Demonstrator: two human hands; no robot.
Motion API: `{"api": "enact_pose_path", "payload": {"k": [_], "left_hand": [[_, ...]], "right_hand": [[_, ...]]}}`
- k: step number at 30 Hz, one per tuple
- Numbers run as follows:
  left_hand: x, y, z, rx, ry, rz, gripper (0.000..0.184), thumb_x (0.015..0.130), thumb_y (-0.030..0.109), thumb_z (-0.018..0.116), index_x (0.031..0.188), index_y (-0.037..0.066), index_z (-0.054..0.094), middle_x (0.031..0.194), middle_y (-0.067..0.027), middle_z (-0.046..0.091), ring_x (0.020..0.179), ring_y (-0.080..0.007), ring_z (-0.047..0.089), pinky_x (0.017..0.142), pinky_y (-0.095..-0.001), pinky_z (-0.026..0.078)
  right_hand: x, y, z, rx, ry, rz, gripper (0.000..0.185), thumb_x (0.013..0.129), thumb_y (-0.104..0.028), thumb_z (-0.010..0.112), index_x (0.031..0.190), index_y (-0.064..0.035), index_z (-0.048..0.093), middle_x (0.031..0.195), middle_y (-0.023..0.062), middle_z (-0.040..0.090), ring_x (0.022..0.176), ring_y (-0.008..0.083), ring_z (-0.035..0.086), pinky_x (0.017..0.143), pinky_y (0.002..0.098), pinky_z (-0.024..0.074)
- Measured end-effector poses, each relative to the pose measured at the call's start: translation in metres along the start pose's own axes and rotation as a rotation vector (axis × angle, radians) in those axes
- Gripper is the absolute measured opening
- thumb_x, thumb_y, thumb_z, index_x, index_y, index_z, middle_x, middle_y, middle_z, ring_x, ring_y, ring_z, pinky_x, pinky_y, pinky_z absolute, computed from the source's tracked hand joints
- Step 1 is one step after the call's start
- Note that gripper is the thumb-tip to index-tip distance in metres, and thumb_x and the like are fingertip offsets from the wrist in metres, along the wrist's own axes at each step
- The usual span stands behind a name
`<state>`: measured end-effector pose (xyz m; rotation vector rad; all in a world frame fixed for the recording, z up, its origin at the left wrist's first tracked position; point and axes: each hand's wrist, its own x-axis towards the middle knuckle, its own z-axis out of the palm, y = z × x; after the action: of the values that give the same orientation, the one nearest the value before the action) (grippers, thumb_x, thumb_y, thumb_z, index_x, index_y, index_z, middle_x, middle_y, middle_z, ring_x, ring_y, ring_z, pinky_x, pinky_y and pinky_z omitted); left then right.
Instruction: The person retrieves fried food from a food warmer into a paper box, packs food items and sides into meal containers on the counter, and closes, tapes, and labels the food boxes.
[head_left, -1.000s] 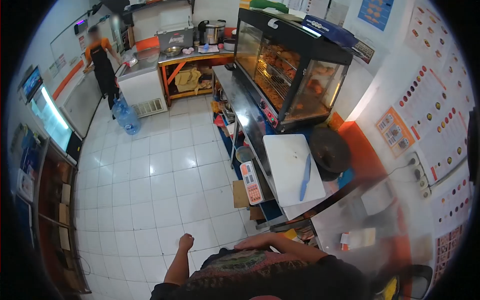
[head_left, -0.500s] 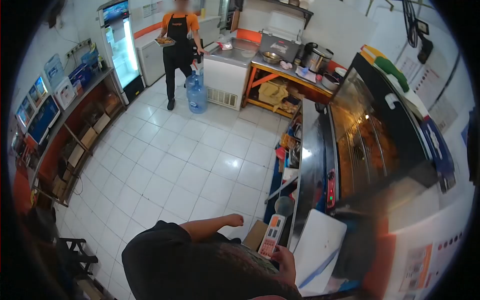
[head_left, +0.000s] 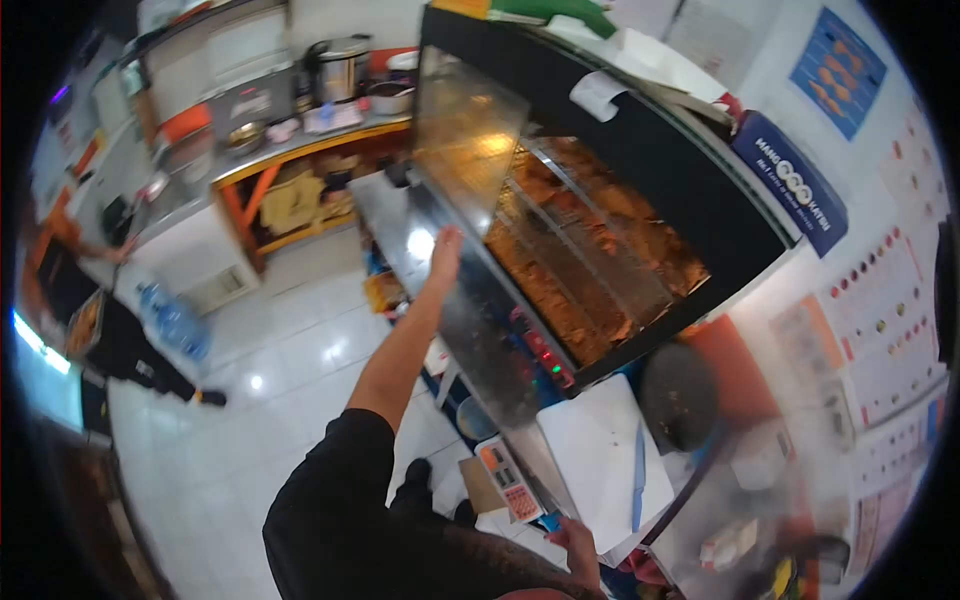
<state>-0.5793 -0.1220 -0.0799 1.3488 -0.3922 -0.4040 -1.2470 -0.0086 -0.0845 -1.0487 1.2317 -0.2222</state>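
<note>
My left hand (head_left: 447, 258) is stretched out over the metal counter (head_left: 480, 345), fingers pointing forward and slightly blurred. It is close to the raised glass pane (head_left: 455, 140) of the lit food warmer (head_left: 740, 200); contact is not clear. Browned food (head_left: 600, 270) lies on racks inside. My right hand (head_left: 578, 552) is low, by the front corner of the white cutting board (head_left: 590, 450), fingers bent and partly hidden. Just beyond it sits an orange-and-white keypad device (head_left: 510, 482), like a scale. A blue knife (head_left: 638, 480) rests on the board.
A person (head_left: 85, 310) with a tray of food (head_left: 85, 325) stands at the far left, near blue water bottles (head_left: 172, 318). A back counter (head_left: 320, 140) carries pots and a bowl. A round dark pan (head_left: 680, 395) is beside the board.
The view has swung right toward the food warmer. My left arm has reached out from near my body to the warmer's front. My right hand stays low beside the keypad device.
</note>
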Motion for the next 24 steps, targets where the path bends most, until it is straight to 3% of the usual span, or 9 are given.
{"api": "enact_pose_path", "payload": {"k": [8, 11, 13, 15, 17, 18, 19, 22, 24], "left_hand": [[0.122, 0.067, 0.093, 0.173, 0.299, 0.113, 0.075, 0.101, 0.054, 0.032, 0.156, 0.008, 0.011, 0.162, -0.0197, 0.005, 0.148, -0.0411, 0.005, 0.119, -0.0496, 0.008], [0.128, 0.026, 0.109, 0.211, 0.287, 0.213, 0.072, 0.102, 0.051, 0.029, 0.155, 0.006, 0.008, 0.162, -0.0200, 0.002, 0.148, -0.0419, 0.000, 0.120, -0.0491, 0.003], [0.095, 0.033, 0.120, 0.202, 0.221, 0.195, 0.073, 0.103, 0.048, 0.030, 0.155, 0.005, 0.004, 0.162, -0.0202, -0.002, 0.148, -0.0418, -0.003, 0.120, -0.0494, 0.001], [0.033, 0.058, 0.125, 0.204, 0.083, 0.091, 0.075, 0.103, 0.048, 0.032, 0.155, 0.004, 0.000, 0.161, -0.0205, -0.006, 0.148, -0.0388, -0.008, 0.120, -0.0485, 0.000], [-0.015, 0.081, 0.124, 0.191, -0.068, 0.046, 0.077, 0.102, 0.047, 0.034, 0.155, 0.005, -0.003, 0.161, -0.0204, -0.011, 0.148, -0.0358, -0.013, 0.120, -0.0475, -0.001], [-0.035, 0.089, 0.122, 0.162, -0.133, 0.028, 0.077, 0.102, 0.046, 0.035, 0.155, 0.005, -0.004, 0.161, -0.0201, -0.013, 0.148, -0.0350, -0.015, 0.120, -0.0473, -0.001], [-0.053, 0.092, 0.118, 0.158, -0.124, 0.036, 0.077, 0.102, 0.046, 0.035, 0.155, 0.005, -0.004, 0.161, -0.0201, -0.013, 0.148, -0.0350, -0.015, 0.120, -0.0473, -0.001], [-0.068, 0.082, 0.111, 0.066, -0.197, 0.084, 0.064, 0.102, 0.042, 0.038, 0.148, -0.002, 0.030, 0.154, -0.0274, 0.023, 0.146, -0.0367, 0.019, 0.117, -0.0472, 0.019], [-0.021, 0.049, 0.096, -0.446, -0.161, -0.118, 0.043, 0.101, 0.036, 0.042, 0.113, -0.002, 0.058, 0.116, -0.0233, 0.058, 0.114, -0.0351, 0.053, 0.096, -0.0467, 0.040]], "right_hand": [[-0.025, 0.076, 0.028, 0.088, 0.121, 0.125, 0.033, 0.093, -0.023, 0.059, 0.111, 0.0041, 0.057, 0.085, 0.0191, 0.069, 0.070, 0.0237, 0.069, 0.068, 0.0346, 0.0566], [-0.016, 0.084, 0.042, -0.015, 0.031, 0.062, 0.034, 0.094, -0.024, 0.059, 0.112, 0.0042, 0.056, 0.085, 0.0195, 0.069, 0.072, 0.0240, 0.069, 0.069, 0.0345, 0.0563], [0.004, 0.084, 0.040, -0.355, -0.141, -0.267, 0.034, 0.094, -0.025, 0.059, 0.113, 0.0042, 0.056, 0.086, 0.0198, 0.070, 0.073, 0.0241, 0.070, 0.069, 0.0345, 0.0562], [0.026, 0.060, 0.037, -0.940, -0.253, -0.965, 0.035, 0.094, -0.025, 0.058, 0.114, 0.0042, 0.055, 0.086, 0.0201, 0.070, 0.074, 0.0242, 0.070, 0.069, 0.0345, 0.0560], [0.033, 0.024, 0.065, -0.427, -0.080, -0.401, 0.036, 0.095, -0.026, 0.058, 0.115, 0.0040, 0.055, 0.086, 0.0201, 0.070, 0.077, 0.0248, 0.070, 0.070, 0.0346, 0.0558], [0.029, -0.001, 0.079, 0.093, 0.090, 0.177, 0.037, 0.096, -0.028, 0.057, 0.116, 0.0038, 0.054, 0.086, 0.0201, 0.070, 0.080, 0.0254, 0.071, 0.070, 0.0347, 0.0556], [0.030, -0.016, 0.084, 0.087, 0.084, 0.168, 0.037, 0.096, -0.028, 0.057, 0.116, 0.0038, 0.054, 0.086, 0.0201, 0.070, 0.080, 0.0254, 0.071, 0.070, 0.0347, 0.0556], [0.023, -0.035, 0.080, 0.015, 0.101, 0.010, 0.037, 0.096, -0.027, 0.057, 0.116, 0.0040, 0.054, 0.086, 0.0208, 0.070, 0.080, 0.0269, 0.071, 0.072, 0.0353, 0.0559], [0.013, -0.018, 0.061, -0.308, -0.157, -0.504, 0.063, 0.087, -0.021, 0.067, 0.140, 0.0017, 0.042, 0.122, 0.0226, 0.053, 0.102, 0.0295, 0.064, 0.089, 0.0401, 0.0539]]}}
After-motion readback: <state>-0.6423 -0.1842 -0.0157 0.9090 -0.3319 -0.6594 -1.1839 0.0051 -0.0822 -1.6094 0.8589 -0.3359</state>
